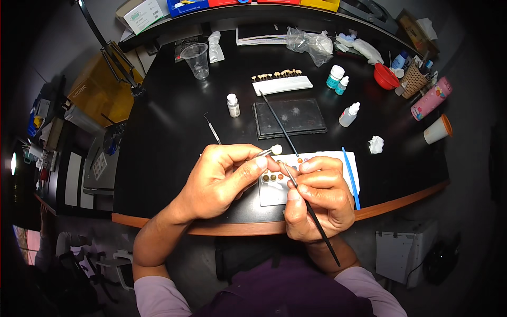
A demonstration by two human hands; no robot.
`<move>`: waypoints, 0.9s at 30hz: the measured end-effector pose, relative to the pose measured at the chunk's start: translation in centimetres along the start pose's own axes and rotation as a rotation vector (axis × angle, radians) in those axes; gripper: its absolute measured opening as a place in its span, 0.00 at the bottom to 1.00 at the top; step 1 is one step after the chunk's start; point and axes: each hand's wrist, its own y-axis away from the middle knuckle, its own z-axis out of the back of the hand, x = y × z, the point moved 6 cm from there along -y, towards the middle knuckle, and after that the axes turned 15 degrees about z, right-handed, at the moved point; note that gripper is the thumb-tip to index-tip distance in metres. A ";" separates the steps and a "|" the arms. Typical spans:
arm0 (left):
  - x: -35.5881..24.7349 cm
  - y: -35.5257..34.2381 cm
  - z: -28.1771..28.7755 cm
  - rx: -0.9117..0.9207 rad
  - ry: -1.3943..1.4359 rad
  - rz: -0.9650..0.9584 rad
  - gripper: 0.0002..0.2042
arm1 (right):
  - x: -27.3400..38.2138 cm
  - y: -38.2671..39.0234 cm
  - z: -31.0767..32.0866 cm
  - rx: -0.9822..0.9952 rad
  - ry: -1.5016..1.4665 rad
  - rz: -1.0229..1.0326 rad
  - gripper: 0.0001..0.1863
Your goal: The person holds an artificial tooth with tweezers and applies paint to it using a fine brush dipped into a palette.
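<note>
My left hand [216, 182] is closed on a thin metal holder [262, 153], with a small pale tooth-like piece [276, 149] at its end. A slim paintbrush [316, 219] with a black handle is pinched in my right hand [328, 196]. Its tip points toward the left fingertips, below and apart from the pale piece. Under both hands lies a white palette [270, 198] with small round dabs of brown and orange colour, partly covered by my fingers. To the right of it is a blue stick [350, 179] on white paper.
Another brush [278, 122] leans across a dark flat slab [314, 116]. Behind it stands a white rack [285, 85] of tooth-coloured tabs. Small bottles [348, 114] [233, 105], a clear cup [197, 63], a red bowl [386, 77] and crumpled tissue [376, 145] surround the work area.
</note>
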 end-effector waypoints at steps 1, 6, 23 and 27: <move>0.2 -0.1 -0.1 0.018 0.014 0.040 0.14 | -0.1 0.1 0.1 -0.015 0.013 -0.001 0.10; 0.4 -0.1 -0.1 0.031 0.021 0.083 0.15 | -0.3 0.1 0.0 -0.004 0.038 0.011 0.12; 0.3 -0.2 -0.2 0.034 -0.002 0.012 0.16 | -0.5 0.3 -0.1 -0.027 0.039 -0.004 0.13; 0.0 0.0 -0.1 0.031 -0.018 0.004 0.16 | -0.4 0.3 -0.1 -0.036 0.039 -0.008 0.12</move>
